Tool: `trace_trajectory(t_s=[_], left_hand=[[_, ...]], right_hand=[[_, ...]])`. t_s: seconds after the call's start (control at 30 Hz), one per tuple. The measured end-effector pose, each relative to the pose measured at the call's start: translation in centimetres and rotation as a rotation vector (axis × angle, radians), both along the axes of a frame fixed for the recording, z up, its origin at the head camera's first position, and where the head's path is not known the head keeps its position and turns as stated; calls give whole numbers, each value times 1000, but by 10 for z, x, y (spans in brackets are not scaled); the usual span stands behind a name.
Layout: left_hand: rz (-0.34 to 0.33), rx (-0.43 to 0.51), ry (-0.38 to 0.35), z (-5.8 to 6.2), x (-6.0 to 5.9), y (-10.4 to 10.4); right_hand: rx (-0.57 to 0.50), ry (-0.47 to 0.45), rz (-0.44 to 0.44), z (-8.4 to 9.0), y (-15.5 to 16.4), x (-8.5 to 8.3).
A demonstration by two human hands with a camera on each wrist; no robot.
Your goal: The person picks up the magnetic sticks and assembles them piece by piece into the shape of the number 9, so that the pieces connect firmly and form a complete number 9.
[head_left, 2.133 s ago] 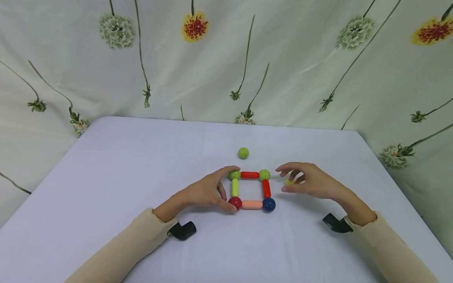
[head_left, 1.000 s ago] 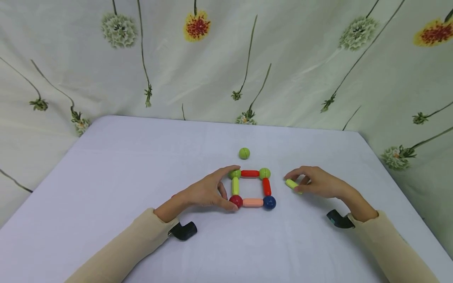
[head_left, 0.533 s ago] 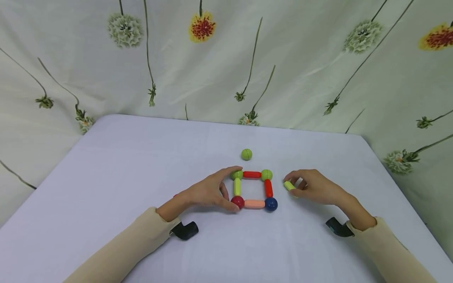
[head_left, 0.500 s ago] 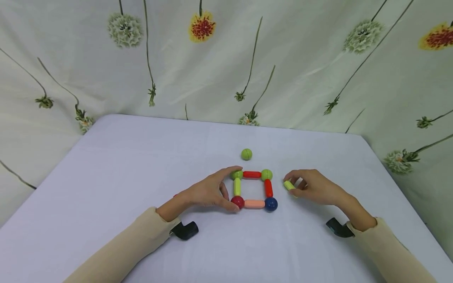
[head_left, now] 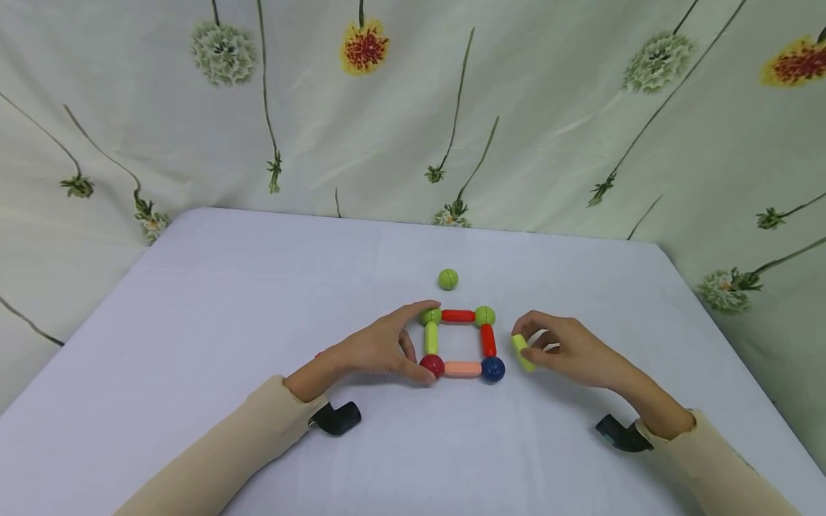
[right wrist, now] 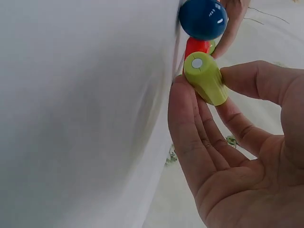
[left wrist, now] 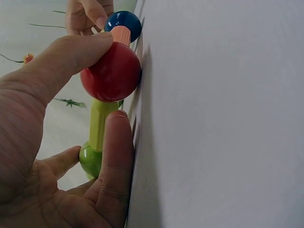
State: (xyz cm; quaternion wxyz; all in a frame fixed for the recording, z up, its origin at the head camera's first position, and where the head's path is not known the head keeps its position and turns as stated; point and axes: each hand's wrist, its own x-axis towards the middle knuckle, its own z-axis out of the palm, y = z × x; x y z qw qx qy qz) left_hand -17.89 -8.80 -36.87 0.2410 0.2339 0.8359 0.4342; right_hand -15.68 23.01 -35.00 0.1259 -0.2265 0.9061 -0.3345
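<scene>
On the table lies a square of magnetic sticks and balls. Its corners are a red ball (head_left: pixel 432 366), a blue ball (head_left: pixel 493 369) and two green balls, joined by a salmon stick (head_left: pixel 462 369), two red sticks and a yellow-green stick (head_left: pixel 431 338). My left hand (head_left: pixel 374 349) holds the square's left side, thumb on the red ball (left wrist: pixel 114 73) and index finger at the far green ball (left wrist: pixel 90 159). To the right of the square, my right hand (head_left: pixel 574 352) pinches a loose yellow-green magnetic stick (right wrist: pixel 206 80) between thumb and fingers, its end facing the wrist camera.
A loose green ball (head_left: pixel 448 279) sits beyond the square. A small red thing (head_left: pixel 318 355) peeks out behind the left wrist, mostly hidden. A white cloth covers the table (head_left: pixel 258 272), and a flowered curtain (head_left: pixel 400 129) hangs behind it.
My right hand has taken hold of the loose yellow-green stick, turned it more upright in the head view and brought it slightly nearer the body. The left hand keeps its hold on the square.
</scene>
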Motion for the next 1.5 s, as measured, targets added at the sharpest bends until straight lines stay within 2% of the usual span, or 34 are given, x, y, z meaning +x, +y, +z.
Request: trace_trajectory(t_s=[0.3, 0.6, 1.07, 1.27, 1.5], left_hand=[[-1, -6, -11, 2, 1, -1], [3, 0, -18, -1, 0, -1], [-1, 4, -21, -1, 0, -1], [6, 4, -16, 0, 0, -1], [5, 9, -25, 0, 0, -1]], right_hand=[[-90, -83, -38, 5, -6, 10], [-182, -251, 7, -1, -12, 15], [-177, -427, 6, 0, -17, 23], [-206, -464, 19, -2, -21, 24], [-222, -500, -19, -3, -23, 25]])
